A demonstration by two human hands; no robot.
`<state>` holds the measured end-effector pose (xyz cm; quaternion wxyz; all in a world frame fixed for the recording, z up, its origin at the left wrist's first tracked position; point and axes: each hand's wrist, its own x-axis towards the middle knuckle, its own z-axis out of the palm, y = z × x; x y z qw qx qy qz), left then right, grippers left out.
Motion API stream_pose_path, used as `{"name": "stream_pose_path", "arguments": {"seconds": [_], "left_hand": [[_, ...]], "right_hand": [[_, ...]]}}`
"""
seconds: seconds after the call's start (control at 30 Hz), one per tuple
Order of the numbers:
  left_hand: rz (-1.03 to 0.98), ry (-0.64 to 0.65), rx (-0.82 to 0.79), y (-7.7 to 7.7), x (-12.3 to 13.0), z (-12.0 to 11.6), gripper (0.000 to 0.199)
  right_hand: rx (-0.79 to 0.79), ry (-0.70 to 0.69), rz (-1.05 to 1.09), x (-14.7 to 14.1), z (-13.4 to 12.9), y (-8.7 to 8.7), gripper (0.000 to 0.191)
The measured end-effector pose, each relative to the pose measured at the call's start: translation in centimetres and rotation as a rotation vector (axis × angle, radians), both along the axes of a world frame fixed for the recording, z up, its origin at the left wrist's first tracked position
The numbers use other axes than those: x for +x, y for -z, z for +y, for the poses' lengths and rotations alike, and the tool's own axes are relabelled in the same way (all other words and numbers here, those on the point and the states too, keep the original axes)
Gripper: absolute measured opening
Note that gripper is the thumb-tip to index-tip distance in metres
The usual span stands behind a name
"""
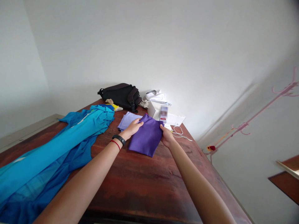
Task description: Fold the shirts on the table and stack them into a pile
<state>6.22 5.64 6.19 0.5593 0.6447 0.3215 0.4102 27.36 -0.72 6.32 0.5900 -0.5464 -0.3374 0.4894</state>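
Observation:
Between my two hands is a folded purple cloth (146, 136), smooth and slightly shiny, held over the wooden table. My left hand (132, 128) pinches its upper left edge, thumb on top, with a black band and a red string around the wrist. At the upper right corner my right hand (166, 135) grips the same cloth, thumb on its face; the other fingers are hidden behind it. Just behind my left hand lies a lavender folded cloth (129, 119), partly covered by the purple one.
Bright blue fabric (70, 140) spreads along the left of the wooden table (130, 186). A black bag (119, 95) lies at the far end, near a white box (154, 109), a small printed packet (163, 113) and a white cable (178, 132). A pink coat stand (261, 107) leans at right.

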Motion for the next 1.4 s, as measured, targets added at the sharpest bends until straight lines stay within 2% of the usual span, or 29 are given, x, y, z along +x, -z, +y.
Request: {"name": "stream_pose_path", "arguments": {"seconds": [0.13, 0.27, 0.33, 0.4, 0.5, 0.57, 0.67, 0.77, 0.83, 0.9, 1.0, 1.07, 1.17, 1.23, 1.33, 1.4], "left_hand": [[0.096, -0.111, -0.004, 0.9, -1.9, 1.9, 0.045], [0.160, -0.131, 0.037, 1.3, -3.2, 2.6, 0.042], [0.185, -0.147, 0.135, 0.6, -3.6, 3.1, 0.046], [0.191, -0.182, 0.248, -0.7, -4.0, 3.9, 0.051], [0.168, -0.248, 0.372, -2.5, -4.4, 6.2, 0.056], [0.175, -0.254, 0.386, -2.8, -4.7, 7.9, 0.059], [0.233, -0.175, 0.255, -0.9, -5.5, 9.9, 0.072], [0.278, -0.087, 0.173, 2.2, -6.3, 10.9, 0.086], [0.265, -0.066, 0.198, 3.6, -6.6, 11.3, 0.085], [0.259, -0.038, 0.225, 3.9, -6.7, 11.5, 0.076], [0.229, 0.011, 0.186, 3.4, -6.5, 11.4, 0.066], [0.131, -0.007, 0.138, 2.8, -6.3, 11.2, 0.065], [-0.088, -0.089, 0.088, 1.9, -6.0, 11.0, 0.064], [-0.205, -0.117, -0.031, 1.4, -6.1, 11.0, 0.068], [-0.260, -0.050, -0.313, 0.9, -6.4, 11.0, 0.078], [-0.233, 0.038, -0.415, 0.9, -6.7, 10.8, 0.080]], "right_hand": [[-0.051, -0.175, -0.007, -2.0, 1.7, 2.0, 0.029], [-0.006, -0.169, 0.012, -2.6, 2.7, 3.0, 0.030], [0.024, -0.145, 0.044, -2.7, 3.7, 2.4, 0.026], [0.045, -0.130, 0.076, -3.0, 5.4, 1.0, 0.023], [0.074, -0.109, 0.110, -3.8, 8.5, -1.2, 0.019], [0.087, -0.123, 0.133, -4.6, 10.2, -1.5, 0.019], [0.042, -0.162, 0.106, -5.6, 11.5, 0.5, 0.032], [0.061, -0.063, 0.035, -6.2, 11.5, 3.6, 0.059], [0.106, -0.005, 0.028, -6.1, 11.4, 4.9, 0.075], [0.125, -0.032, -0.004, -5.8, 11.6, 5.1, 0.079], [0.126, -0.137, -0.141, -5.4, 12.2, 4.1, 0.064], [0.138, -0.163, -0.201, -5.4, 12.7, 3.0, 0.058], [0.173, -0.154, -0.137, -5.8, 13.3, 1.0, 0.069], [0.177, -0.163, -0.044, -6.1, 13.5, -0.4, 0.081], [0.147, -0.176, 0.033, -6.6, 13.6, -1.8, 0.093], [0.100, -0.165, 0.028, -6.8, 13.7, -2.0, 0.097]]}}
